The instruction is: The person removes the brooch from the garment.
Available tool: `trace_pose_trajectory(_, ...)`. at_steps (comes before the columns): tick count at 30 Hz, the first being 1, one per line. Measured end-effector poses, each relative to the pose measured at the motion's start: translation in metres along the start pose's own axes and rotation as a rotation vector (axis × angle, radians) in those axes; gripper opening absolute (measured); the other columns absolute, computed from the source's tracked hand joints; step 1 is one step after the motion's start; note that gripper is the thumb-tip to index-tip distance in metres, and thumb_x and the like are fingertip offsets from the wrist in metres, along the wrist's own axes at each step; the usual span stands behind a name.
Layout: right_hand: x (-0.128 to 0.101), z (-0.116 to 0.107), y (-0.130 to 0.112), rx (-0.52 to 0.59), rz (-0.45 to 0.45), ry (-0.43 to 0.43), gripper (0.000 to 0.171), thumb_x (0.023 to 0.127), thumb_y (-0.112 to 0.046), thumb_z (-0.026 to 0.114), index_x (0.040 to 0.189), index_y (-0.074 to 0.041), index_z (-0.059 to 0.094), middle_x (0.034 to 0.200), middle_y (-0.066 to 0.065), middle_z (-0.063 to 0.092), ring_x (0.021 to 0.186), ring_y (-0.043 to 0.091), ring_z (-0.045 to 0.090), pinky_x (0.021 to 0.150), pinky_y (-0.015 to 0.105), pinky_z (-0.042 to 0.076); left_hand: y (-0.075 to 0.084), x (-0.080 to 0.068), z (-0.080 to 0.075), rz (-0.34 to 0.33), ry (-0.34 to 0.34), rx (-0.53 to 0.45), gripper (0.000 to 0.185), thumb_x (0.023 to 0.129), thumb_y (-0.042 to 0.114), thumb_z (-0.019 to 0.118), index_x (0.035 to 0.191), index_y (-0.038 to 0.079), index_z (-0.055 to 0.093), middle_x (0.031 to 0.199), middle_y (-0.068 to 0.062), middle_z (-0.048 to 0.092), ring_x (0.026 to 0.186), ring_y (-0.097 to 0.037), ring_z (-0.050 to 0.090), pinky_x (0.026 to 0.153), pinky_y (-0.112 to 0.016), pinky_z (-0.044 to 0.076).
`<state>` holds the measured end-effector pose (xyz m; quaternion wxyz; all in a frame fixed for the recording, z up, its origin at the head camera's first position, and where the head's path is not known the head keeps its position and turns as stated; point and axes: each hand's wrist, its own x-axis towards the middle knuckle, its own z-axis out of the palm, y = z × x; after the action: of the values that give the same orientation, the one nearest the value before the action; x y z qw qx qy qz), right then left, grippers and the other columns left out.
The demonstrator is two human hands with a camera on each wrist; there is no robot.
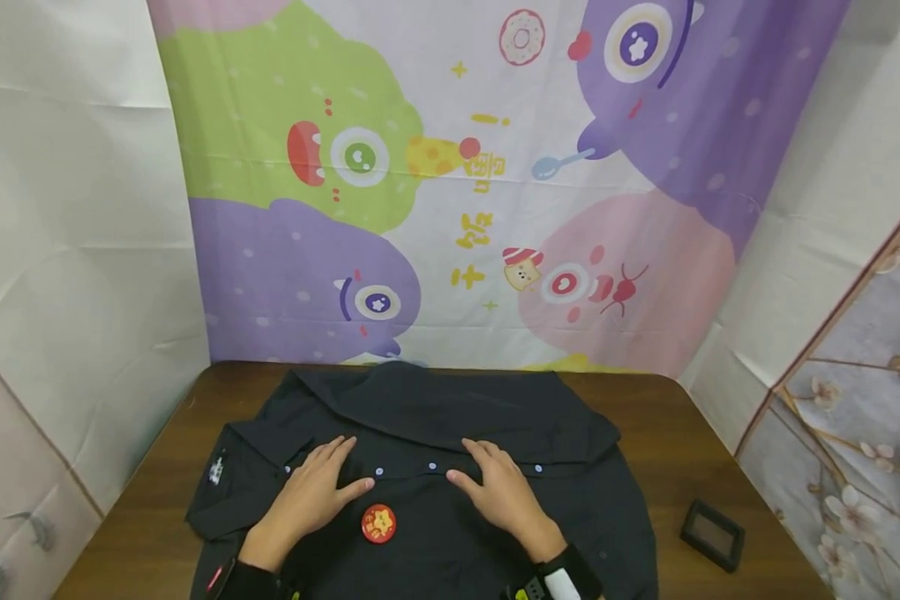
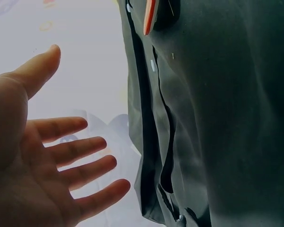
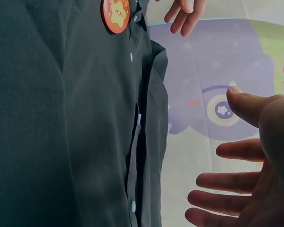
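Note:
A black button-up shirt (image 1: 435, 417) lies spread on the brown table (image 1: 690, 433), with its row of white buttons (image 1: 432, 467) running across the middle. A round red badge with a yellow star (image 1: 378, 523) sits on the shirt below the buttons. My left hand (image 1: 318, 487) rests flat on the cloth just left of the badge, fingers straight and spread. My right hand (image 1: 495, 483) lies flat to the badge's right in the same way. In the wrist views the left hand (image 2: 61, 156) and right hand (image 3: 241, 175) show open palms beside the shirt (image 3: 61, 118) and badge (image 3: 115, 14).
A small dark square box (image 1: 712, 533) sits on the table near the right front edge. A cartoon-print cloth (image 1: 450, 183) hangs behind the table. White sheets cover the side walls, and a floral panel (image 1: 855, 450) stands at the right.

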<state>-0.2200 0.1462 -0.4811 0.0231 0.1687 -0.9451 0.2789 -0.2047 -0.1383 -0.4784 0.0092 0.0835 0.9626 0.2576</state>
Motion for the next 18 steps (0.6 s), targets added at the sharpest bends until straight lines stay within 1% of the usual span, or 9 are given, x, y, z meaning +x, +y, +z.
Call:
trace_pose_trajectory(8, 0.0012, 0.0018, -0.0031, 0.007, -0.008, -0.017, 0.059, 0.094, -0.046, 0.060, 0.140, -0.009, 0.052, 0.138, 0.019, 0.053, 0.127, 0.040, 0.051, 0.102, 0.058, 0.043, -0.0021, -0.0025, 0.0010, 0.007, 0.020, -0.007, 0.075, 0.087, 0.047, 0.069, 0.143, 0.002, 0.047, 0.144, -0.024, 0.048, 0.134, -0.044, 0.043, 0.103, -0.066, 0.036)
trace_pose_trajectory(18, 0.0012, 0.0057, -0.0052, 0.006, -0.013, -0.021, 0.058, 0.094, -0.045, 0.060, 0.139, -0.009, 0.053, 0.138, 0.018, 0.054, 0.127, 0.039, 0.051, 0.103, 0.057, 0.043, -0.0031, -0.0035, 0.0011, -0.001, 0.008, -0.016, 0.075, 0.087, 0.047, 0.069, 0.142, 0.002, 0.047, 0.145, -0.026, 0.046, 0.134, -0.047, 0.041, 0.104, -0.066, 0.035)
